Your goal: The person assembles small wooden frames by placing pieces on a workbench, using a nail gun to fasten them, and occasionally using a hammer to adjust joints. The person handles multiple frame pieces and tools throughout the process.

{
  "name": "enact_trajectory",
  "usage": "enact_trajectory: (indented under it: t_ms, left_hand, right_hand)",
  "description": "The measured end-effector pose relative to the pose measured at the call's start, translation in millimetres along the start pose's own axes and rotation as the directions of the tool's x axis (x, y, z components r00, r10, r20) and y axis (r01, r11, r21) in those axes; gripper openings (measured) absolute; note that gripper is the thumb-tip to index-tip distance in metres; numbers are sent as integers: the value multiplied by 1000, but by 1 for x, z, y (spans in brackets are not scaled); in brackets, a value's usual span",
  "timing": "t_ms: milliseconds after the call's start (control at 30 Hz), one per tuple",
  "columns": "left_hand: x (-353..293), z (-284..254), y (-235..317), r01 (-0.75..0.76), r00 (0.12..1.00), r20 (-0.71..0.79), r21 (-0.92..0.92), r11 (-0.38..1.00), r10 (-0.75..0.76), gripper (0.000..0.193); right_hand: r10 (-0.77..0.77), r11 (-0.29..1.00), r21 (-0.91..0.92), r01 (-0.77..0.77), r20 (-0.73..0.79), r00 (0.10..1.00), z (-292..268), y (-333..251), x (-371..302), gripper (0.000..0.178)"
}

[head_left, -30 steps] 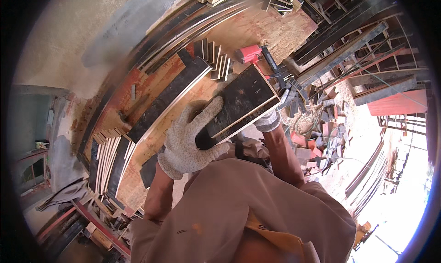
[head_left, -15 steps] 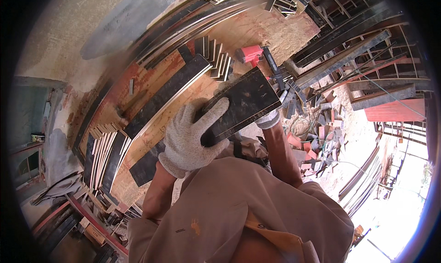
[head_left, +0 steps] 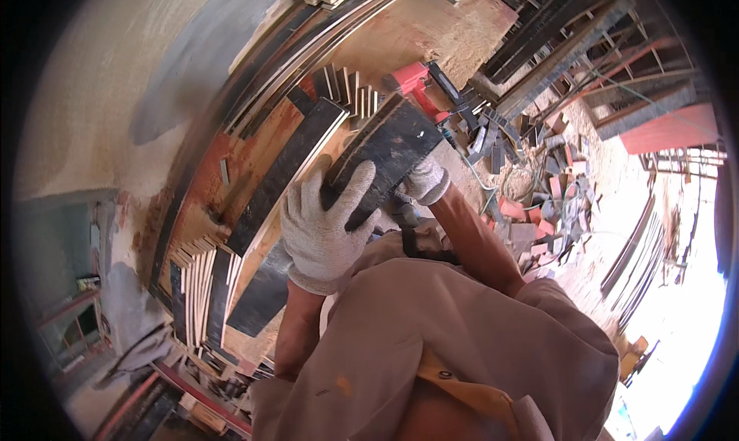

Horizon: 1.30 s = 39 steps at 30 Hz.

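Both of my hands wear white knit gloves and grip one dark plywood board [head_left: 392, 144] over a workbench. My left hand [head_left: 323, 229] clamps the board's near end, fingers spread over its top face. My right hand [head_left: 425, 181] holds the board's right edge from below and is partly hidden by it. The board lies tilted, its far end reaching toward a red power tool [head_left: 412, 79]. My tan shirt fills the lower middle of the view.
Long dark and red-brown plywood strips [head_left: 285, 171] lie on the bench, with a row of thin slats [head_left: 196, 287] at lower left. Offcuts and rubble [head_left: 539, 194] litter the ground at right. Stacked timber and framing [head_left: 585, 48] stand at upper right.
The board has shifted down and to the left in view with both hands still on it. My left hand's fingers have slid further up over its top face.
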State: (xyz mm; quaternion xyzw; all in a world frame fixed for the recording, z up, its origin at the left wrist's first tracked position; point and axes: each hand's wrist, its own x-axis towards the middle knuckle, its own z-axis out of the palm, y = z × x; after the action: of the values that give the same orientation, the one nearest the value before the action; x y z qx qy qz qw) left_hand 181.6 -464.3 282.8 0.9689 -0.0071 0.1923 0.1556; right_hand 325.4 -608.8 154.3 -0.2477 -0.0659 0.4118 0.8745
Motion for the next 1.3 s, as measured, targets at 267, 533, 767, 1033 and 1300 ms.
enact_trajectory:
  t_ms: [267, 533, 767, 1033, 1300]
  left_hand:
    - [-3, 17, -5, 53, 997, 58, 19, 998, -54, 80]
    - [0, 28, -6, -2, 999, 51, 52, 999, 0, 77]
    - [5, 28, 4, 42, 996, 84, 18, 999, -44, 84]
    - [1, 38, -3, 69, 991, 114, -27, 997, -66, 88]
    - [-1, 51, -7, 341, 928, 182, -60, 938, -325, 112]
  right_hand:
    - [-100, 984, 155, 91, 51, 994, -9, 22, -3, 65]
    - [-148, 983, 116, 143, 40, 988, -1, 12, -5, 72]
    - [-168, 973, 163, 162, 25, 985, -7, 18, -8, 61]
    - [-77, 979, 188, 80, -21, 997, -10, 9, -13, 39]
    - [72, 966, 250, -69, -3, 997, -24, -40, 11, 67]
